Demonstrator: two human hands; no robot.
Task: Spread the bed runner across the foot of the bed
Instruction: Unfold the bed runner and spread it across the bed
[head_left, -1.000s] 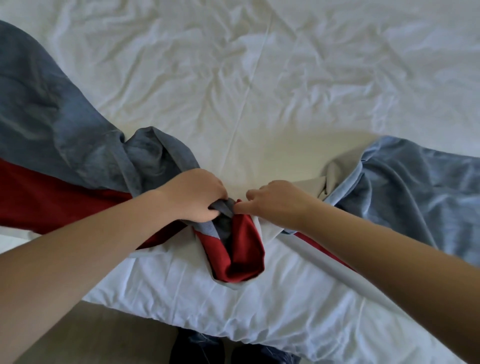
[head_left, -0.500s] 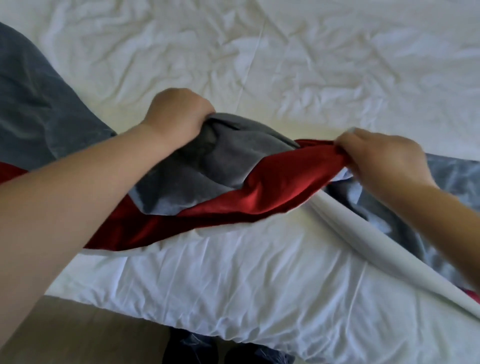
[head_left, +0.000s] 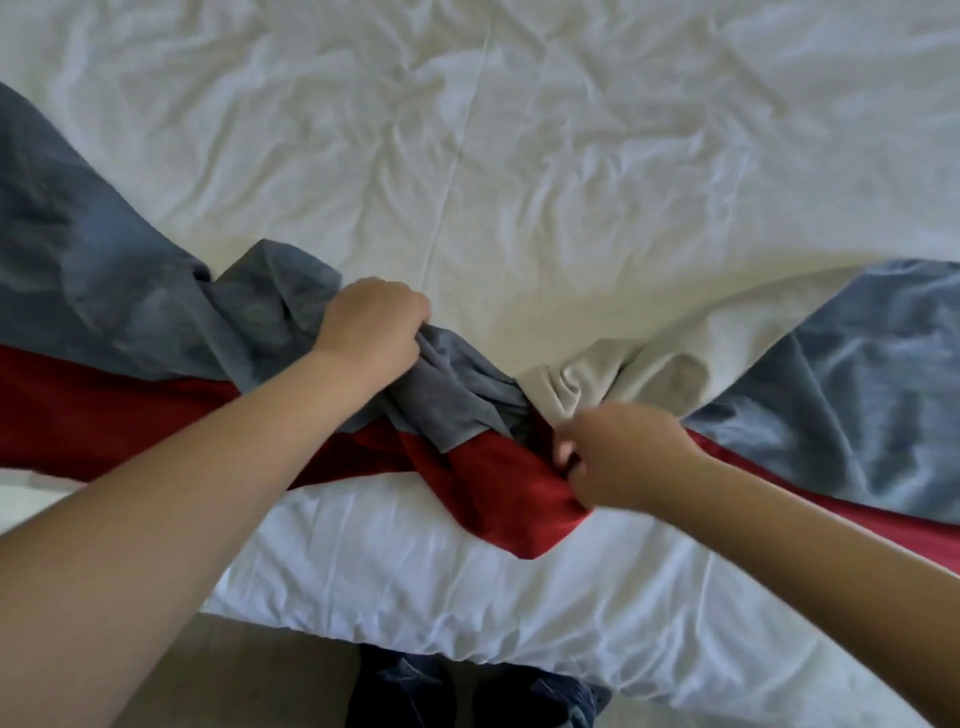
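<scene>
The bed runner (head_left: 104, 322), grey-blue with a red band along its near side, lies across the foot of the bed (head_left: 519, 156) from left edge to right edge. Its middle is twisted and bunched, with a pale underside showing. My left hand (head_left: 371, 325) grips the grey fabric at the bunch, knuckles up. My right hand (head_left: 618, 452), blurred, pinches the red band just right of the twist. A red fold hangs toward the bed's near edge.
A creased white sheet covers the bed, with a seam running up the middle. The bed's near edge (head_left: 415, 639) drops to a beige floor (head_left: 249, 675). Dark trouser legs (head_left: 467, 696) stand right against that edge.
Half a second ago both hands held the runner's middle lifted and stretched apart. Now they are lower and closer together, and the fabric lies bunched on the sheet again.
</scene>
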